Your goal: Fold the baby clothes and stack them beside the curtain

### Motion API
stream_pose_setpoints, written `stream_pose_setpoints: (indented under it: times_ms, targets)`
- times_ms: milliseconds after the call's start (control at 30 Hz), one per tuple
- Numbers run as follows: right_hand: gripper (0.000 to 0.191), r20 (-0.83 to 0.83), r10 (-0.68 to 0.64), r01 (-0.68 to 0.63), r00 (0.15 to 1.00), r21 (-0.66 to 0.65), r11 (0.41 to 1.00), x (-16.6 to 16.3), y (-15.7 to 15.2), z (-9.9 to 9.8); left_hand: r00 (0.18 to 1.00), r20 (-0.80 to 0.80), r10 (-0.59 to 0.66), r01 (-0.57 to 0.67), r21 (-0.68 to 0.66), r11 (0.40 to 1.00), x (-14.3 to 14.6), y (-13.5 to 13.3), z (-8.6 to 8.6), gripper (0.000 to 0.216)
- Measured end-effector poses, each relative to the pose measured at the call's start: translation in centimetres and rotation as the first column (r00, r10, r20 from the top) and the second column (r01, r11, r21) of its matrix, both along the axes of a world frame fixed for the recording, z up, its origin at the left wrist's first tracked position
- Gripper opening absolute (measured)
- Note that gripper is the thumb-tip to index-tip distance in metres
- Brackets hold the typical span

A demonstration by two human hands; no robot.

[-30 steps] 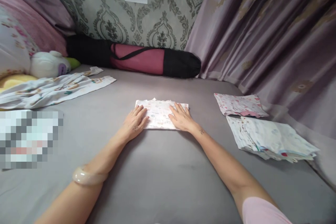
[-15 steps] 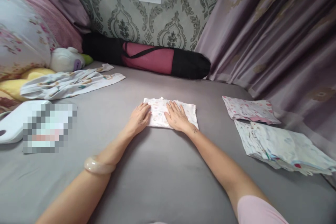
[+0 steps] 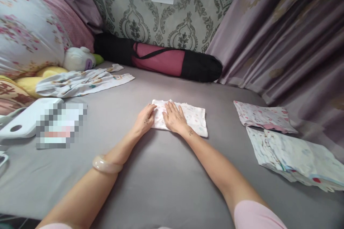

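A folded white cloth with a small pink and pale print [image 3: 195, 117] lies on the grey bed sheet in front of me. My right hand [image 3: 174, 117] rests flat on its left half, fingers stretched out and palm down. At the cloth's left edge is my left hand [image 3: 146, 118], its fingers extended and touching the fabric. The left thumb is partly hidden against the edge. A pale bangle [image 3: 107, 164] circles my left forearm.
On the right lie a folded pink-patterned cloth [image 3: 264, 115] and a stack of folded light cloths [image 3: 298, 155]. At left are a crumpled printed cloth [image 3: 80, 83], a white device [image 3: 29, 120] and a blurred-out flat object [image 3: 61, 125]. A black-and-red long bag [image 3: 158, 59] lies along the wall.
My right hand has slid left across the cloth, closer to my left hand, uncovering more of the right half. The view has shifted slightly left.
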State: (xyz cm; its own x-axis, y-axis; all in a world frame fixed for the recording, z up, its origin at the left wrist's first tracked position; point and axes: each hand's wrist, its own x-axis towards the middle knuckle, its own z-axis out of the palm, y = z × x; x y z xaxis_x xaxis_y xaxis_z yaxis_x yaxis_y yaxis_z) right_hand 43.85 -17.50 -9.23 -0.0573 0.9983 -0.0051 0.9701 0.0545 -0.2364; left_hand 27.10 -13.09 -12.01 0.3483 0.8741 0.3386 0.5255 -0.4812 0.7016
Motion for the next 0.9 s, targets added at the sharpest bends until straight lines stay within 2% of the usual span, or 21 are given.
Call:
stream_pose_setpoints:
  times_ms: [67, 200, 300, 533, 600, 733, 800, 900]
  targets:
    - [0.063, -0.013, 0.009, -0.01, 1.0, -0.038, 0.999, 0.1, 0.1, 0.2, 0.999, 0.029, 0.023, -0.021, -0.056, 0.998, 0.0, 0.2, 0.1, 0.038]
    - [0.062, -0.047, 0.016, -0.021, 0.999, -0.118, 0.993, -0.1, 0.4, 1.8, 0.992, 0.084, 0.09, -0.079, -0.134, 0.988, -0.1, 0.6, 0.3, 0.041]
    - [0.061, -0.051, 0.039, -0.044, 0.998, -0.106, 0.993, -1.2, 0.8, 2.5, 0.981, 0.128, 0.147, -0.128, -0.145, 0.981, -0.2, 0.7, 0.4, 0.04]
    - [0.063, -0.026, 0.001, -0.001, 1.0, 0.01, 1.0, -3.0, 1.5, 0.1, 0.974, 0.122, 0.193, -0.173, -0.156, 0.973, -0.5, 0.8, 0.9, 0.042]
    - [0.063, -0.029, 0.012, -0.013, 1.0, -0.018, 1.0, -2.9, 1.7, 0.2, 0.966, 0.135, 0.22, -0.197, -0.164, 0.967, -0.6, 0.9, 0.8, 0.041]
    - [0.063, -0.042, 0.026, -0.03, 0.999, -0.094, 0.995, -3.0, 2.0, 1.7, 0.953, 0.173, 0.25, -0.221, -0.171, 0.96, -0.7, 1.1, 0.6, 0.04]
    - [0.061, -0.043, 0.037, -0.04, 0.998, -0.085, 0.996, -3.6, 2.2, 2.1, 0.949, 0.185, 0.257, -0.226, -0.172, 0.959, -0.8, 1.2, 0.6, 0.041]
    - [0.061, -0.052, 0.026, -0.028, 0.998, -0.025, 0.999, -4.6, 2.2, 1.4, 0.945, 0.192, 0.266, -0.233, -0.177, 0.956, -0.9, 1.2, 0.6, 0.041]
